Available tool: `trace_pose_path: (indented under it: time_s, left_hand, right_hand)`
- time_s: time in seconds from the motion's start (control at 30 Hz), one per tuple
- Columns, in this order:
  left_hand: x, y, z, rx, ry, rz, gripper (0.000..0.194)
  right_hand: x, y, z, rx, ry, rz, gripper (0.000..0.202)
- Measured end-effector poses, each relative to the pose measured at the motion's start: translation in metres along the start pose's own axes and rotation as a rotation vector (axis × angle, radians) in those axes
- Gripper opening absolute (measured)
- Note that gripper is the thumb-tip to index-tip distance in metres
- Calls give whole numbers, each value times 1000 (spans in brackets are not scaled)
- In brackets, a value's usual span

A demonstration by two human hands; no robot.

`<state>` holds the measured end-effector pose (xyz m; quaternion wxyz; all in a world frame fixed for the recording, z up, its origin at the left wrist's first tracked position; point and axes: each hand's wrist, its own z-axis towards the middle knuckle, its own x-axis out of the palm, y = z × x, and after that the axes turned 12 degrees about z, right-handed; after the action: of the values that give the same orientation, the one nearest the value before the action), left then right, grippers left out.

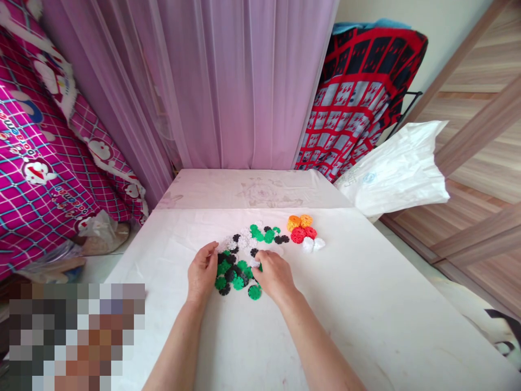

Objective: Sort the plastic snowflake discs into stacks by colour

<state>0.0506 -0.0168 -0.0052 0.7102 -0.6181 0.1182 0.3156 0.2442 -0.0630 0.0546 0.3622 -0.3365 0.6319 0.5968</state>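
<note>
A loose pile of notched plastic snowflake discs lies on the table, with green discs (238,282), black discs (224,290) and white discs (246,239) mixed together. At the pile's left edge my left hand (202,272) is curled, its fingers closed on white discs (221,247) that show at the fingertips. Over the right side of the pile, my right hand (275,274) pinches a white disc (255,263) between thumb and fingers. Part of the pile is hidden behind both hands.
To the right of the pile sit stacks of orange discs (293,222), red discs (298,234) and white discs (308,244). The table has a white cover (366,304). A white plastic bag (401,168) stands by its far right corner, and purple curtains (240,81) hang behind.
</note>
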Motion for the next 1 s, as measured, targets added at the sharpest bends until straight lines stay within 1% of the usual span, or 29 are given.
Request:
trace_pose_path:
  time_s: [0.1,0.3,0.47,0.53,0.63,0.73,0.87,0.93,1.0]
  left_hand:
    - [0,0,0,4,-4,-1,40]
    - [0,-1,0,8,-5,5,39]
    - [0,1,0,3,1,7,39]
    - [0,1,0,2,4,5,39]
    - [0,1,0,2,6,12,38]
    - [0,1,0,2,8,21,39]
    - [0,1,0,7,12,17,40]
    - [-1,0,0,5,15,18,40]
    - [-2,-1,0,-1,15,24,40]
  right_hand:
    - [8,1,0,-28,0,-9,17]
    - [8,2,0,-54,11,-30,16]
    - [3,0,-2,-66,78,-5,28]
    - [2,-1,-2,-83,93,17,30]
    - [2,-3,0,-92,82,41,26]
    - [5,-3,2,-61,74,66,24]
    - [9,-1,3,-2,79,152,31]
    - [7,-1,3,9,72,186,34]
    - [0,-7,5,2,20,223,35]
